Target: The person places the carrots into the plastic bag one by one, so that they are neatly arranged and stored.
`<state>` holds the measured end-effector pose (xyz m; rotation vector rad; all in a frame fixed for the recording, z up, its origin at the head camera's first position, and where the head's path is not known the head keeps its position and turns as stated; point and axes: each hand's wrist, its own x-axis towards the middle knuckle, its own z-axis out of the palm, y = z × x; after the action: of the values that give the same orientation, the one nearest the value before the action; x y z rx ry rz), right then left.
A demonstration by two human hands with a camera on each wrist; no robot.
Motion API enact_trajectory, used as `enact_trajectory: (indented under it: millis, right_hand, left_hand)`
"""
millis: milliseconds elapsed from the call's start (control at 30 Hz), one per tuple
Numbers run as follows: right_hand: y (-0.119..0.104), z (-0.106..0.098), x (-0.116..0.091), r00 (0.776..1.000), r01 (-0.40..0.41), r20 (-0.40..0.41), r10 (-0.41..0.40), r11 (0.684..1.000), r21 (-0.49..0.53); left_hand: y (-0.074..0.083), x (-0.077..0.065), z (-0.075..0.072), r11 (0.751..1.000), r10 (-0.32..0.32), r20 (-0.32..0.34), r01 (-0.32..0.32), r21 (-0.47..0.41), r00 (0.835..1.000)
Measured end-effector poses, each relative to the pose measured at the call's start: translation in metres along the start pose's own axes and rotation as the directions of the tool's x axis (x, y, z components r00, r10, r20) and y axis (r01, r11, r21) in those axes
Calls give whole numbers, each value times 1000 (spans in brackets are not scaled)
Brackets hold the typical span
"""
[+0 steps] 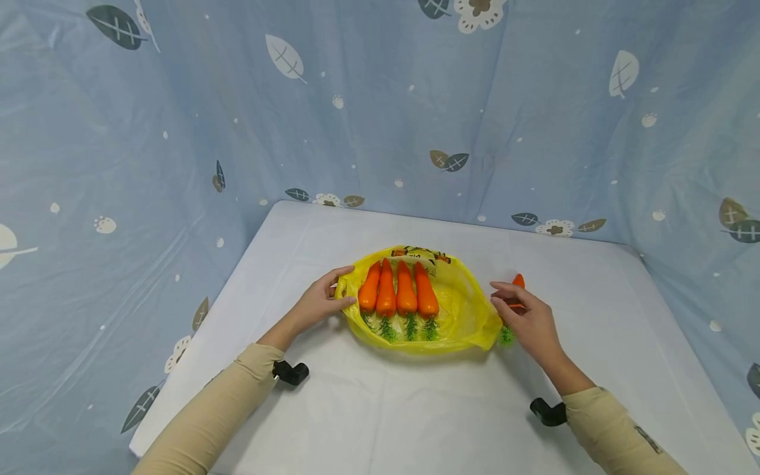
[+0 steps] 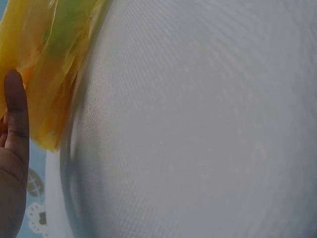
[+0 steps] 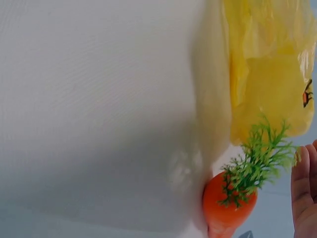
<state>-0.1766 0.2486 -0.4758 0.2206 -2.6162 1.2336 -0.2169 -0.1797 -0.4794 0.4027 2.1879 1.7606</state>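
A yellow plastic bag [image 1: 460, 316] lies spread open on the table. Several orange carrots [image 1: 406, 297] with green leafy tops are side by side in its left half. At the bag's left rim, my left hand [image 1: 317, 305] holds the edge, its thumb [image 2: 17, 114] against the yellow plastic. My right hand [image 1: 528, 320] hovers by the bag's right end, thumb and fingers apart, holding nothing that I can see. Beneath it, partly hidden, another carrot [image 3: 229, 206] lies outside the bag, its leaves close to the plastic.
A white cloth covers the table [image 1: 332, 409]. Blue patterned curtain [image 1: 380, 119] hangs behind it and along both sides. Black wrist mounts [image 1: 291, 373] stick out at the cuffs of the beige sleeves.
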Motion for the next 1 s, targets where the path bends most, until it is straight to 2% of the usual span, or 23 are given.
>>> enact_trajectory:
  millis: [733,1000]
  right_hand:
    - [24,-14,-9,995,-96,-48,93,993,-65]
    - [33,-16,-11,977,-211,-38,209,971,-109]
  left_hand:
    - [-1,2,0,1000,-10,1,10,-4,1000]
    - [1,1,0,1000,-6,8,6,0,1000]
